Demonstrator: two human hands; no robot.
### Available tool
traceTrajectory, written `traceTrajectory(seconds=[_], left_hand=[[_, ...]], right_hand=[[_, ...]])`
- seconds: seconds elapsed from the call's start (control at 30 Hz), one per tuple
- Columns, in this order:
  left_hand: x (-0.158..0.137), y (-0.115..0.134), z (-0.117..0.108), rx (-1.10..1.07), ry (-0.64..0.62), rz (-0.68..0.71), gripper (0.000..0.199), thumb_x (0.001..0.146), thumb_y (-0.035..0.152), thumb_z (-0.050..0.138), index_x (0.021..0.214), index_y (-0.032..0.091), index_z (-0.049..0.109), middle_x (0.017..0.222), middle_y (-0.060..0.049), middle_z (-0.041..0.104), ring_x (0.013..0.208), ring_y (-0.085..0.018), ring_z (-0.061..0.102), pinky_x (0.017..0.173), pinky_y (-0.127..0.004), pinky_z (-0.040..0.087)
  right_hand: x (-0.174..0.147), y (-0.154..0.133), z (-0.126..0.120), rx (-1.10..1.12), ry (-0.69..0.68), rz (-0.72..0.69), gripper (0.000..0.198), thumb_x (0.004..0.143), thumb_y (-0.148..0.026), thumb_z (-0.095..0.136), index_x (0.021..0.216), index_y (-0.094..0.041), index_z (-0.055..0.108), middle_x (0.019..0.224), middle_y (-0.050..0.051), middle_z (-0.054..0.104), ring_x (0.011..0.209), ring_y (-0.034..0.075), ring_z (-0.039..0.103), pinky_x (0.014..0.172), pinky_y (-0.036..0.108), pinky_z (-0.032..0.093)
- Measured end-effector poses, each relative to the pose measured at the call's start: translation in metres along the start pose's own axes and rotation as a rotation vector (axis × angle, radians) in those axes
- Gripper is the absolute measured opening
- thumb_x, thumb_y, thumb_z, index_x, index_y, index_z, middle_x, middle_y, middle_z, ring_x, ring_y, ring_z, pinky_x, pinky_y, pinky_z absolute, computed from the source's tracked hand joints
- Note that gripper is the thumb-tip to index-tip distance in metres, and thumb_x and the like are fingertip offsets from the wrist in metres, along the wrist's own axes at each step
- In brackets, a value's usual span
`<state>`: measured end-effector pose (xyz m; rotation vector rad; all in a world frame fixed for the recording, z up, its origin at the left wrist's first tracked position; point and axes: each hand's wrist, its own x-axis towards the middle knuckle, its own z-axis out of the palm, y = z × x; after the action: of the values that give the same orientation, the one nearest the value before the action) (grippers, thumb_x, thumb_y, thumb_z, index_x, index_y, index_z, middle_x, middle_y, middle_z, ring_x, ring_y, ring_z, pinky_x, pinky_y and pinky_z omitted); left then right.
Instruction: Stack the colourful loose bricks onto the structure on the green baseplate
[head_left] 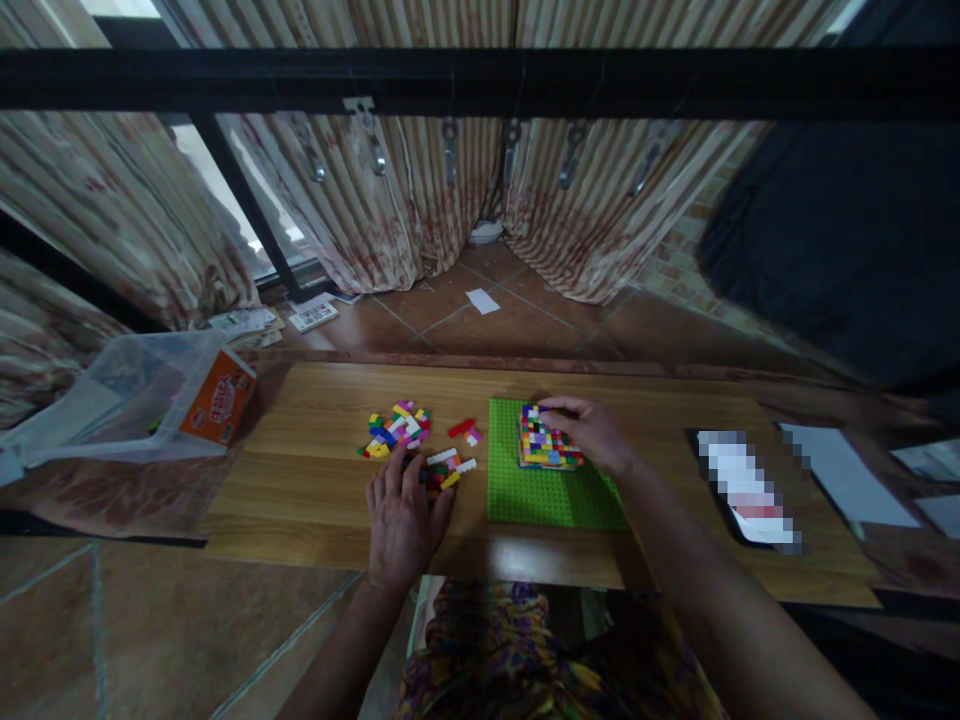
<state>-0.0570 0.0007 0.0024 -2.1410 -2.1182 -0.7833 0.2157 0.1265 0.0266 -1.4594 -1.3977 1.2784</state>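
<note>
A block of many-coloured toy bricks stands on a green studded baseplate on the table. My right hand reaches over its right side, with the fingertips drawn together at the top far edge. Whatever is between those fingertips is too small to make out. To the left, my left hand lies over a group of loose toy bricks, fingers apart and slightly bent. Some bricks under its fingers are hidden. Just beyond is a pile of mixed bricks, and a red brick lies between pile and baseplate.
On the wooden table, a dark-edged object with a blurred-out face lies at the right. A clear plastic bin with an orange label is at the left. A dark bar with hooks crosses in front of the curtains.
</note>
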Motion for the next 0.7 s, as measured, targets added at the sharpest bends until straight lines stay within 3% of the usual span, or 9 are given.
traceTrajectory(seconds=[0.5, 0.7], left_hand=[[-0.0007, -0.0014, 0.002, 0.024, -0.01, 0.014, 0.051, 0.084, 0.042, 0.06, 0.126, 0.015, 0.051, 0.141, -0.017, 0.047, 0.127, -0.033, 0.045, 0.1, -0.046, 0.037], [-0.0012, -0.0022, 0.0027, 0.043, 0.002, 0.022, 0.049, 0.084, 0.043, 0.06, 0.124, 0.015, 0.052, 0.138, -0.017, 0.05, 0.125, -0.032, 0.047, 0.099, -0.045, 0.038]], right_hand=[[0.0016, -0.0062, -0.0001, 0.031, -0.013, 0.01, 0.033, 0.062, -0.042, 0.076, 0.087, -0.02, 0.075, 0.084, 0.004, 0.075, 0.07, 0.016, 0.065, 0.073, 0.032, 0.05], [0.0003, 0.0021, 0.0039, -0.019, 0.026, -0.074, 0.038, 0.065, -0.047, 0.073, 0.09, -0.019, 0.074, 0.085, 0.004, 0.075, 0.072, 0.017, 0.066, 0.073, 0.033, 0.052]])
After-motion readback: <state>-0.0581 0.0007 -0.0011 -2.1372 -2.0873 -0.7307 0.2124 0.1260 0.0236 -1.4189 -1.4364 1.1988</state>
